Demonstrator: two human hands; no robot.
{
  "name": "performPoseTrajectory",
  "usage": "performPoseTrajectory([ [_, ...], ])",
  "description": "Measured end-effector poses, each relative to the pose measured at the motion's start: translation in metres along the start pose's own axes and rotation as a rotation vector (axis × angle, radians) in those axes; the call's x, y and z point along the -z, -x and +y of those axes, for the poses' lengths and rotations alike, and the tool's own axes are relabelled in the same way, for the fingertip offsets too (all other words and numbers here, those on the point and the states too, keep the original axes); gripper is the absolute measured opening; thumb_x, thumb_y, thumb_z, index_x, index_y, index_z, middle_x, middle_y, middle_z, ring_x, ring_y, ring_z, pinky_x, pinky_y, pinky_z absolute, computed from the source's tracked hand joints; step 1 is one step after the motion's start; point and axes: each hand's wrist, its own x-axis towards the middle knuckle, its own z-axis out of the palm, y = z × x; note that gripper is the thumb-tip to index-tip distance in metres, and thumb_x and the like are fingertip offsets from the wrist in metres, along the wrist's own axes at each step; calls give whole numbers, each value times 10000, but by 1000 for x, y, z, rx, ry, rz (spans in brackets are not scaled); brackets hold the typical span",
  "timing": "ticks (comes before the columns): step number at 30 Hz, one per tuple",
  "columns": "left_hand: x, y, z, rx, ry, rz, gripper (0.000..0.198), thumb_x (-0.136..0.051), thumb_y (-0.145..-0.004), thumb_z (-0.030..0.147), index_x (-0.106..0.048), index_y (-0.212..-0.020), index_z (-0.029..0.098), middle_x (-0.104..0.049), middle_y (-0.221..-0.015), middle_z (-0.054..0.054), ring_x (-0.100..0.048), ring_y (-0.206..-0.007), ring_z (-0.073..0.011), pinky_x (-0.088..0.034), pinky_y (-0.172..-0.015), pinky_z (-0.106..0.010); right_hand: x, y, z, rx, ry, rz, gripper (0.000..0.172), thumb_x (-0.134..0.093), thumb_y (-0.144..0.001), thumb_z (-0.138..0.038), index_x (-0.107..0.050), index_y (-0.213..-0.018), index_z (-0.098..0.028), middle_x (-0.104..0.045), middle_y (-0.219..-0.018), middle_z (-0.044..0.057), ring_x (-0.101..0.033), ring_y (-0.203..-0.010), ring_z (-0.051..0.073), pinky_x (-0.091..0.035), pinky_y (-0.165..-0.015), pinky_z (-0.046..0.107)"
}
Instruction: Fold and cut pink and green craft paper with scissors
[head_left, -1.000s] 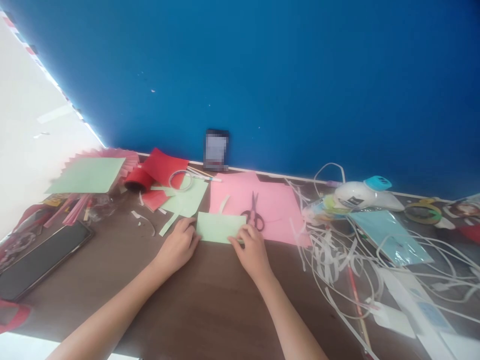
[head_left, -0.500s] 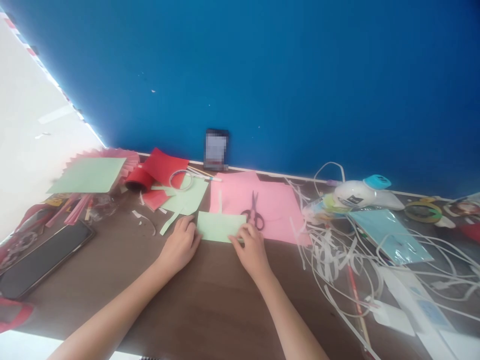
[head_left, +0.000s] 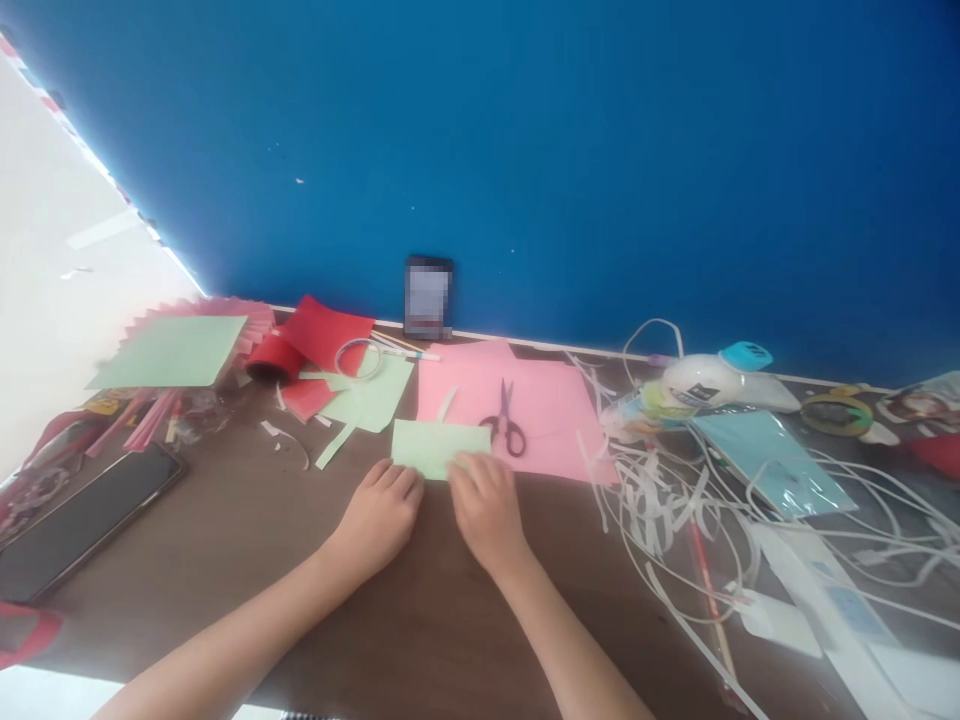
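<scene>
A small light green paper [head_left: 431,440] lies on the brown table, partly over the edge of the pink sheets [head_left: 551,400]. My left hand [head_left: 386,505] is at its lower left corner, fingers curled together with the tips hidden. My right hand [head_left: 484,500] rests over its lower right part, its fingers bent and close together, slightly blurred. Black scissors [head_left: 508,425] lie on the pink sheets, just beyond my right hand. A thin pale green strip [head_left: 447,403] is behind the small paper.
Red paper [head_left: 326,332], green scraps [head_left: 379,395] and a red roll [head_left: 274,358] are behind on the left. A dark phone [head_left: 82,520] lies far left. White cables, paper strips, a glue bottle [head_left: 697,382] and a blue packet [head_left: 776,465] cover the right side. Another phone [head_left: 428,297] leans against the wall.
My left hand has moved right and a little nearer, to the paper's lower left corner. My right hand has slid left over the paper. The thin strip behind has tilted.
</scene>
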Motion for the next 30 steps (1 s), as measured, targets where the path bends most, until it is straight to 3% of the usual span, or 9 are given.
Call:
performPoseTrajectory([
  [2, -2, 1, 3, -17, -11, 3, 216, -410, -716, -4, -562, -761, 142, -544, -757, -65, -522, -727, -186, -421, -809, -372, -1, 0, -10, 133, -70, -105, 258, -364, -850, -81, -554, -1005, -161, -595, -916, 87, -502, -852, 195, -386, -740, 338],
  [4, -4, 2, 4, -34, -28, 13, 206, -412, -713, 1, -562, -764, 133, -549, -768, -80, -532, -743, -197, -429, -789, -375, -2, 0, -15, 163, -123, -180, 317, -352, -835, -64, -528, -1086, -146, -602, -912, 89, -510, -841, 193, -409, -731, 334],
  [9, -3, 4, 5, -61, -44, 55, 315, -409, -723, 17, -543, -999, 89, -565, -857, -106, -542, -840, -221, -413, -831, -388, -3, 3, -13, 167, -131, -170, 415, -332, -820, -39, -450, -1211, -110, -618, -984, 106, -526, -877, 207, -434, -757, 359],
  [16, 2, 0, -2, 13, -13, -51, 186, -405, -729, 35, -535, -713, 168, -504, -731, -54, -479, -664, -176, -403, -652, -334, -2, 2, -12, 177, -162, -133, 304, -328, -841, -57, -552, -1037, -119, -606, -891, 99, -517, -860, 208, -428, -770, 355],
  [20, 2, -2, -3, 2, 3, -55, 191, -397, -740, 41, -537, -718, 169, -499, -776, -68, -469, -716, -185, -390, -669, -331, 0, 0, -16, 112, -97, -161, 244, -344, -852, -96, -582, -877, -146, -516, -717, 63, -460, -717, 194, -403, -677, 357],
  [25, 4, -1, 2, -5, -10, -82, 200, -386, -740, 43, -539, -790, 162, -479, -736, -61, -440, -658, -180, -368, -581, -306, 0, 2, -17, 73, -62, -213, 223, -361, -850, -111, -562, -759, -141, -458, -692, 50, -408, -666, 174, -345, -592, 306],
  [30, 7, -1, 2, 10, -10, -95, 174, -408, -720, 50, -534, -752, 166, -474, -745, -65, -444, -681, -190, -375, -576, -306, 0, 2, -12, 90, -60, -169, 234, -349, -855, -116, -533, -714, -154, -453, -684, 42, -400, -666, 169, -314, -604, 300],
])
